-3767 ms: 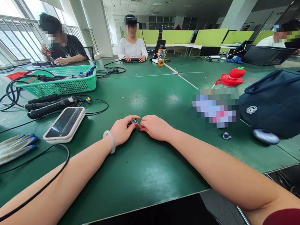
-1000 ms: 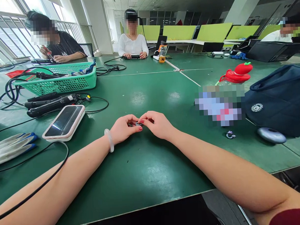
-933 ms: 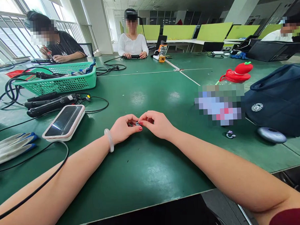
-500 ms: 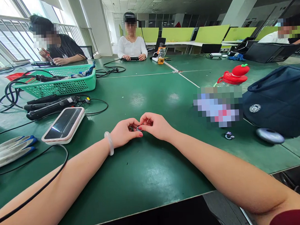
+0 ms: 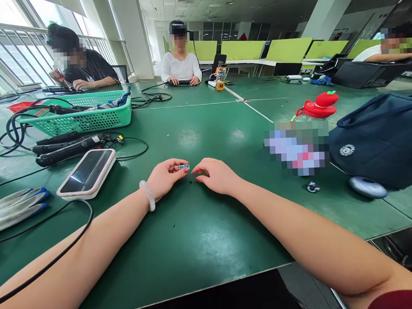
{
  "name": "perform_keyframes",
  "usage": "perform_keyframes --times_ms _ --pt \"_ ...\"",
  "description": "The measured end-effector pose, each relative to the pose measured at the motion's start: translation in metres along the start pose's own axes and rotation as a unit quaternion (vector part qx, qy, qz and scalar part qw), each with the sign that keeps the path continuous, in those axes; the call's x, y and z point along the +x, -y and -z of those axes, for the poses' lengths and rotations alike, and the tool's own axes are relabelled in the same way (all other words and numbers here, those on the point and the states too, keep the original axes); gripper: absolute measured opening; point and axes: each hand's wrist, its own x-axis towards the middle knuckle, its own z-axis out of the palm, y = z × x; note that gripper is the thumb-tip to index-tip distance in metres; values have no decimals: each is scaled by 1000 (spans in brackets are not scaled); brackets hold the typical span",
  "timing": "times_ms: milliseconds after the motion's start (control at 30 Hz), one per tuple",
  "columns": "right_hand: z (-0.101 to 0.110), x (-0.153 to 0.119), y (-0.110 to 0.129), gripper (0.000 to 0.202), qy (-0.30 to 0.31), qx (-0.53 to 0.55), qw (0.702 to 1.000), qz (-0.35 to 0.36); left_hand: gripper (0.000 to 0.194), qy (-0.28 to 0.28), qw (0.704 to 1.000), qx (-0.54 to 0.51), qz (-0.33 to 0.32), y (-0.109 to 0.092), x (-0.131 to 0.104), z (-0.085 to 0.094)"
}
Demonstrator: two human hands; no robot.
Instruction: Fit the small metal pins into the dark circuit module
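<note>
Between the thumb and fingers of my left hand [image 5: 166, 176] is a small flat silver-and-black piece [image 5: 184, 167], too small to name; it looks like a tiny circuit board. A white bracelet [image 5: 147, 196] circles that wrist. My right hand [image 5: 218, 176] rests just to the right, apart from the piece, its thumb and curled fingers separated with nothing visible between them. On the green table [image 5: 195, 228], below the gap between the hands, lies a tiny dark bit [image 5: 190, 182].
To the left are a phone [image 5: 88, 172], work gloves [image 5: 19, 208], black cabled tools [image 5: 72, 147] and a green basket [image 5: 81, 119]. At right stand a red-lidded bottle [image 5: 315, 109], a dark blue bag [image 5: 379, 142] and a rounded case [image 5: 367, 187]. Several people sit around.
My right hand has let go and drawn slightly right, away from the left. The piece in my left hand now shows more fully, and a tiny dark bit is visible below.
</note>
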Motion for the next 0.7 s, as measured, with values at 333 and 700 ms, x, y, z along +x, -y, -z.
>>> perform_keyframes --times_ms 333,700 --pt "-10 0 1 23 45 -110 988 97 41 -4 1000 7 -10 -1 -1 0" --pt "-8 2 1 11 -55 -87 989 107 42 0 1000 27 -12 2 0 2"
